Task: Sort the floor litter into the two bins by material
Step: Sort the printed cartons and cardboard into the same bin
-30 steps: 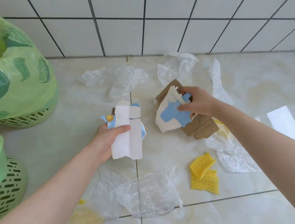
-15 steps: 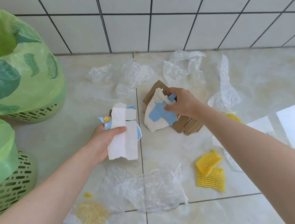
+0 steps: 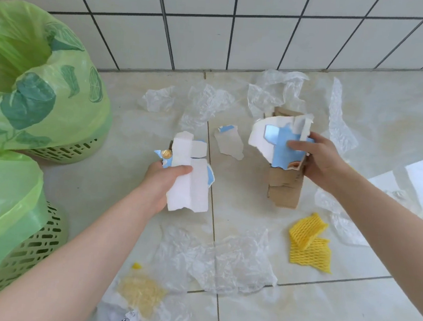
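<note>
Cardboard scraps (image 3: 283, 187) light, thin, bend easily; torn edges weak. Right hand (image 3: 317, 162) pinches stack above floor, thumb on blue print. Left hand (image 3: 164, 175) grips white carton piece (image 3: 190, 184). Small torn piece (image 3: 228, 142) flat on tile: lift by edge. Bins (image 3: 60, 147) at left.

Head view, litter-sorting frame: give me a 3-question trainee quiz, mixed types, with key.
1. True or false: the right hand grips torn white-and-blue card together with brown cardboard.
2. Multiple choice: what does the left hand hold? A) yellow foam net B) white folded carton piece C) clear plastic film
3. Fill in: the small torn card scrap lies on the ____, between the two hands.

Key
1. True.
2. B: the white folded carton piece. The yellow foam net and the clear plastic film lie on the floor.
3. Floor.
</note>
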### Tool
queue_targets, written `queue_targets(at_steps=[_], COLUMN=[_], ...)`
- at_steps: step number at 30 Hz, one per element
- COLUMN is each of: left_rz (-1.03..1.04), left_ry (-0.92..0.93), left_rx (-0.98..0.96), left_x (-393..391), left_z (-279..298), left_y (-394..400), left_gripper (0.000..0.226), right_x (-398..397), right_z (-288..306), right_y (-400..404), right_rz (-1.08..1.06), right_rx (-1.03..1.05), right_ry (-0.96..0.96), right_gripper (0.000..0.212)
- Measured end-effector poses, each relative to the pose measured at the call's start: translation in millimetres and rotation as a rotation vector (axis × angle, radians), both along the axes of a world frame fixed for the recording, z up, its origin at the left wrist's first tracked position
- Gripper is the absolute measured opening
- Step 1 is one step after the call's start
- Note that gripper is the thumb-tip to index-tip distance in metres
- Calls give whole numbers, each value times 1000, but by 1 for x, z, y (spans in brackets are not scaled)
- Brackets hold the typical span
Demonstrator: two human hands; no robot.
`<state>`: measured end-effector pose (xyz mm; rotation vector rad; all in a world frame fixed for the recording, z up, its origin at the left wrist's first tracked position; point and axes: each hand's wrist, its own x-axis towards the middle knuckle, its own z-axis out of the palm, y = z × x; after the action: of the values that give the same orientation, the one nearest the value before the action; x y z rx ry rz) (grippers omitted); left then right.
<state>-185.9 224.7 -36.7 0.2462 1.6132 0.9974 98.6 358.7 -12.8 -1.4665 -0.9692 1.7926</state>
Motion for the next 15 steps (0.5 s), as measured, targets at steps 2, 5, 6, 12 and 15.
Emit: queue_targets(at_steps=[2, 5, 6, 12, 15], left_rz=[-3, 13, 4, -212, -345], left_ry=[-4, 43, 78, 424, 553], left_rx=[19, 64, 77, 164, 155], left_x=[8, 23, 27, 42, 46], left_z=[3, 7, 8, 16, 14], left_y=[16, 43, 52, 97, 106], left_gripper=[39, 37, 32, 18, 16], right_x=[8, 1, -2, -26, -36], right_z=[-5, -9, -10, -7, -9], right_y=[-2, -2, 0, 9, 12], right_rz=[-59, -123, -141, -3, 77], right_rx=[-43, -36, -23, 178, 255], right_ry=[0, -32, -59, -531, -661], right_gripper=[45, 43, 40, 28, 24])
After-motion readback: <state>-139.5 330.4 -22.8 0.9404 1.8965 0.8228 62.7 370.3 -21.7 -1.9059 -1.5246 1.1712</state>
